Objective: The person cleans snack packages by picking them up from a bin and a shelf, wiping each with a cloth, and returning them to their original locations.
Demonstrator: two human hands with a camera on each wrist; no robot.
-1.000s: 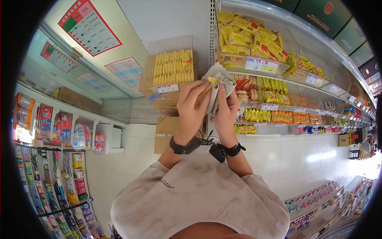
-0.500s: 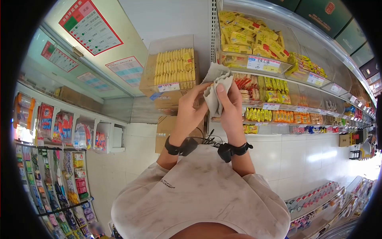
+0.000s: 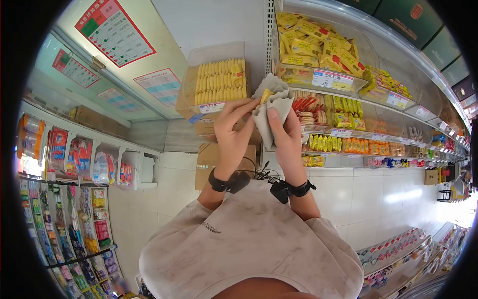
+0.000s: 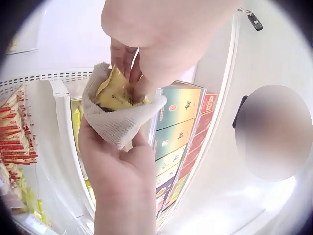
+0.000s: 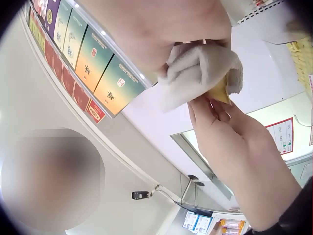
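In the head view, a light grey cloth (image 3: 275, 110) is folded round a small yellow wrapped packet (image 3: 266, 94). My right hand (image 3: 289, 142) grips the cloth from the right, its thumb lying over the front fold. My left hand (image 3: 231, 134) comes from the other side, thumb and fingers pinching the packet's edge at the cloth's opening. The left wrist view shows the packet (image 4: 115, 90) standing out of the cloth (image 4: 122, 122), its lower part hidden in the folds. Seen from the right wrist, the cloth (image 5: 200, 73) covers most of the packet (image 5: 221, 92).
Behind the hands stands a clear bin (image 3: 219, 82) of yellow packets on cardboard boxes (image 3: 206, 162). Shelves of snack bins, including a bin of yellow bags (image 3: 318, 45), run along the right. A glass-fronted cabinet (image 3: 99, 84) stands at the left, above racks of small goods (image 3: 64, 224).
The cloth has been turned and refolded in the right hand, and the yellow packet, hidden half a second ago, shows again. The left hand has shifted slightly left and its fingers have straightened somewhat.
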